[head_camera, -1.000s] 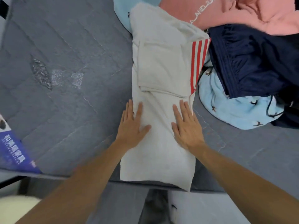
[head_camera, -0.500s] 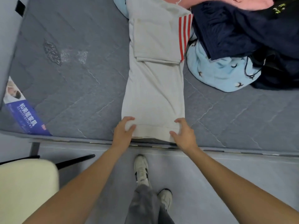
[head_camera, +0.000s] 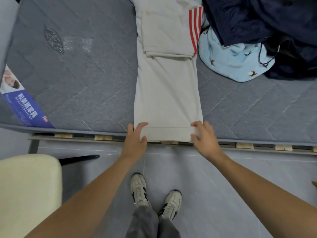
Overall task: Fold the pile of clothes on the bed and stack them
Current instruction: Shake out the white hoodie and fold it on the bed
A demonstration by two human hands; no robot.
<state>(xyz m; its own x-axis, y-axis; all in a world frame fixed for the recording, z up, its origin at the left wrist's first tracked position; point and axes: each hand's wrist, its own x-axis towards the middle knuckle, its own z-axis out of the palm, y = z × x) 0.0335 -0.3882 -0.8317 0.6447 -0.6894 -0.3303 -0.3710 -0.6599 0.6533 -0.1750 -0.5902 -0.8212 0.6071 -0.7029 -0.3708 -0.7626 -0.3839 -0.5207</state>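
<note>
Mattress (head_camera: 82,86) | one white garment (head_camera: 167,93) | left hand (head_camera: 135,140), right hand (head_camera: 205,138) pinch hem

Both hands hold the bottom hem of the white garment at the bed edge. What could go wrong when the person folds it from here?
1. The left hand and right hand grip only the hem corners of the white garment, so its middle may sag and crease.
2. The folded sleeve with red stripes could slip open.
3. The top end lies against the light blue garment and dark navy clothes, which may snag.
</note>
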